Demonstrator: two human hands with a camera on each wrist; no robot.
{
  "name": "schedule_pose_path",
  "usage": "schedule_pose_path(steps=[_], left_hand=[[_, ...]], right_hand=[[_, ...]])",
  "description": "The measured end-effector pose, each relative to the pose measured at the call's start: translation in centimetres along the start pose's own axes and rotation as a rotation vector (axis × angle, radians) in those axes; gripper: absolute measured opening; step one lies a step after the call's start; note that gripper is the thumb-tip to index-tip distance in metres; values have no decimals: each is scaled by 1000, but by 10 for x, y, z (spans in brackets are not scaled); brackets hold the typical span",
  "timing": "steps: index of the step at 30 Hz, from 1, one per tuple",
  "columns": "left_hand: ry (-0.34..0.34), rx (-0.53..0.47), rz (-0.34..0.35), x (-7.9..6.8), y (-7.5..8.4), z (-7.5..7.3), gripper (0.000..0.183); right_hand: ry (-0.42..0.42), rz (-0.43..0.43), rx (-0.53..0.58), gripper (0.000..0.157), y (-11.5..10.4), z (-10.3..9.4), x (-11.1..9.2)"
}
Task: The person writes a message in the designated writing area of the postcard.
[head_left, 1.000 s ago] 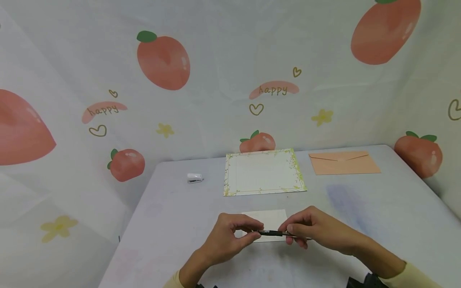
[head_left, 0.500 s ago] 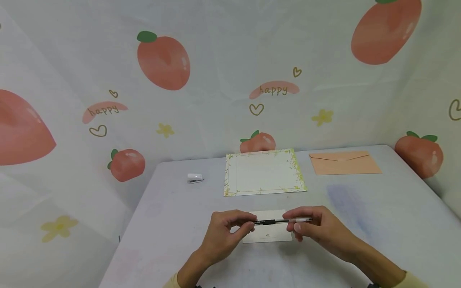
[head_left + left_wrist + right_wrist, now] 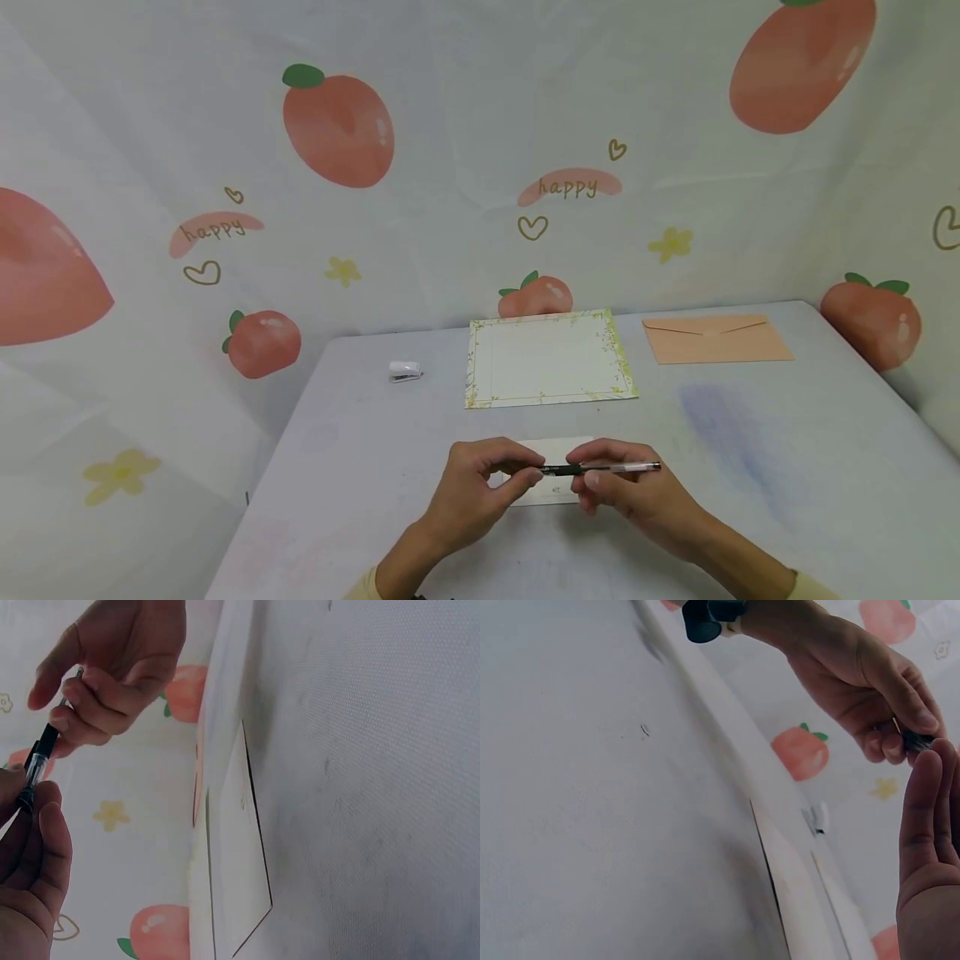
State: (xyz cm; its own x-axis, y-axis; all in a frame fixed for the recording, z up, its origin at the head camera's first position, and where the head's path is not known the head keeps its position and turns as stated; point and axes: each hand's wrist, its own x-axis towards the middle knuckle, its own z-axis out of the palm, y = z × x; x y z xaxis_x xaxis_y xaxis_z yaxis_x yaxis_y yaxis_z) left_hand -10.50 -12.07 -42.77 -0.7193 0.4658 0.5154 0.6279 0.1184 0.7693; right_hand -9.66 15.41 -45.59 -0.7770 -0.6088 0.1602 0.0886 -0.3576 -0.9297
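A black pen with a clear barrel [image 3: 626, 467] is held level by both hands above a small white card [image 3: 557, 451]. My left hand [image 3: 480, 487] pinches its dark left end between thumb and fingertips. With thumb and fingers, my right hand [image 3: 637, 496] grips the pen around its middle, and the clear end reaches past the fingers to the right. In the left wrist view the pen [image 3: 46, 742] spans both hands. The right wrist view shows only a dark bit of the pen [image 3: 916, 741]; fingers hide the rest.
Behind the card lies a larger sheet with a leafy border [image 3: 551, 358]. A peach envelope [image 3: 716, 340] rests at the back right of the table [image 3: 337, 467]. A small white stapler-like object [image 3: 405, 372] stands at the back left. A fruit-print cloth [image 3: 450, 167] hangs behind.
The pen first rises a little and its clear end comes into view. My right hand then shifts left along it, closer to my left hand, which moves slightly right.
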Motion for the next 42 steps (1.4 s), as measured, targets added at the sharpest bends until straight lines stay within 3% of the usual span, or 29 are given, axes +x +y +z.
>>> schedule_pose_path(steps=[24, 33, 36, 42], left_hand=[[-41, 158, 88, 0, -1, 3, 17], [-41, 226, 124, -3, 2, 5, 16], [-55, 236, 114, -4, 4, 5, 17], [-73, 164, 3, -5, 11, 4, 14]], right_hand=[[17, 33, 81, 18, 10, 15, 10], [74, 27, -87, 5, 9, 14, 7], [72, -4, -103, 3, 10, 14, 5], [39, -99, -178, 8, 9, 13, 4]])
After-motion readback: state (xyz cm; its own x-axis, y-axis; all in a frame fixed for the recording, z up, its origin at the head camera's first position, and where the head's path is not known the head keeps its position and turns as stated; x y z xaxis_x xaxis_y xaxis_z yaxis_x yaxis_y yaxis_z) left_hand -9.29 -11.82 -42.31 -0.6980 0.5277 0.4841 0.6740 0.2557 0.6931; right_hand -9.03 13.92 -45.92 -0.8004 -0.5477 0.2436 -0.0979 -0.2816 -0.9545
